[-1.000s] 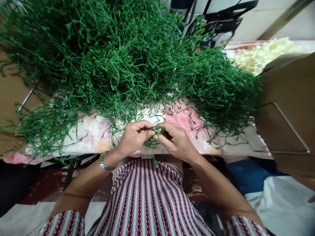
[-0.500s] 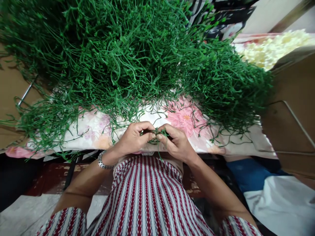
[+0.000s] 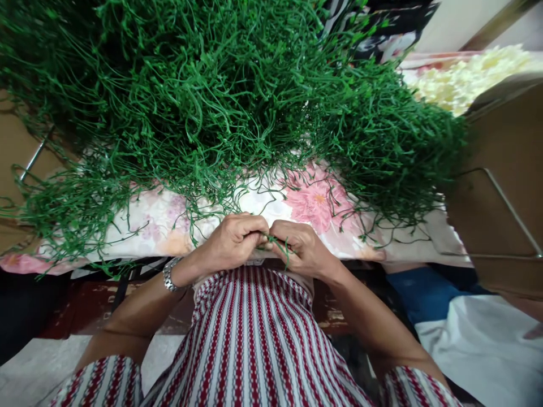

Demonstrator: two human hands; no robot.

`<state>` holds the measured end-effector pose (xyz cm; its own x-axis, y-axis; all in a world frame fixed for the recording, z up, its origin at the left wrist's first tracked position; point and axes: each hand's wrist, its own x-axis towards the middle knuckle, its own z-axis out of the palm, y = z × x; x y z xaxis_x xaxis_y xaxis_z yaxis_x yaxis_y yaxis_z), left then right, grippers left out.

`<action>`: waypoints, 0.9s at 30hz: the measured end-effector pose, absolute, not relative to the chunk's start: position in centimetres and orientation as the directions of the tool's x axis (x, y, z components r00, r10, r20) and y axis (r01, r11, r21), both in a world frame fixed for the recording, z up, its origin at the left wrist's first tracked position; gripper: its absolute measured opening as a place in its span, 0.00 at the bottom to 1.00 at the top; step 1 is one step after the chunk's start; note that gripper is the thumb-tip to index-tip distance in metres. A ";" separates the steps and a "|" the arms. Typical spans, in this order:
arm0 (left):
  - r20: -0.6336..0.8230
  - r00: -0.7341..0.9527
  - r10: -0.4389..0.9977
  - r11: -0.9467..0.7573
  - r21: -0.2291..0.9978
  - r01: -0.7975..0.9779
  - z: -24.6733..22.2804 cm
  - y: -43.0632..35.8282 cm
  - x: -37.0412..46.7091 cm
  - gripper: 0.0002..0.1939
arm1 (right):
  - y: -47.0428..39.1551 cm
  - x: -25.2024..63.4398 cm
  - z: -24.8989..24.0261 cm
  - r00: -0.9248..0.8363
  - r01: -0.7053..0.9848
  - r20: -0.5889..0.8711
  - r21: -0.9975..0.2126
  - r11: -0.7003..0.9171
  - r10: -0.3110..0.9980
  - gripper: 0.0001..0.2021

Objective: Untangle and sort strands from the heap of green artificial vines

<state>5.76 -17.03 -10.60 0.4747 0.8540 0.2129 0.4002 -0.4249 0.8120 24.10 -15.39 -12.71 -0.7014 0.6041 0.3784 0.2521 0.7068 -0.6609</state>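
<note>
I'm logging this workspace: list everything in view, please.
held strands: count unclear, green, between both hands
stem pile: too many to count, green, across the top
floral cloth: one, white and pink, under the pile
flower-like heap: one, pale yellow, upper right
cardboard: two, brown, left and right edges
metal wires: two, silver, by the cardboard
patterned item: one, mostly black, top right
strip: one, brown, top right
blue cloth, white cloth: one each, lower right
worn surface: one, dark red, below floral cloth
floor: one, grey, lower left
wristband: one, silver, left wrist
striped garment: one, red and white, bottom
left hand: one, bare, centre
right hand: one, bare, centre
</note>
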 end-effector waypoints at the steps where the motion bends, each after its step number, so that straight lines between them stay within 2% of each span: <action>1: 0.187 0.513 0.838 -0.429 0.807 0.406 -10.5 -17.0 5.7 0.09 | -15.2 24.3 -12.6 -0.742 0.235 0.375 -0.631 0.739 0.556 0.09; 5: 0.168 0.675 0.718 -0.543 0.742 0.393 -10.1 -16.7 5.5 0.10 | -14.6 25.0 -11.8 -0.882 0.206 0.287 -0.480 0.853 0.374 0.07; 10: 0.152 0.747 0.648 -0.604 0.699 0.382 -10.2 -16.6 5.4 0.09 | -14.3 25.4 -10.6 -0.953 0.230 0.111 -0.349 0.909 0.284 0.05; 14: 0.113 0.776 0.621 -0.592 0.717 0.369 -10.3 -16.5 5.3 0.09 | -14.0 25.4 -10.1 -0.974 0.201 0.034 -0.336 0.920 0.225 0.06; 18: 0.096 0.809 0.580 -0.608 0.712 0.351 -9.8 -16.2 5.1 0.09 | -14.0 25.7 -9.8 -0.979 0.185 0.020 -0.317 0.930 0.202 0.06; 23: 0.075 0.914 0.399 -0.700 0.669 0.250 -9.2 -16.5 5.1 0.10 | -15.1 25.6 -9.4 -0.994 0.102 0.007 -0.350 0.931 0.112 0.06; 27: 0.085 0.939 0.333 -0.727 0.658 0.198 -8.9 -17.1 5.4 0.11 | -16.0 25.5 -8.9 -0.998 0.062 -0.004 -0.391 0.918 0.066 0.05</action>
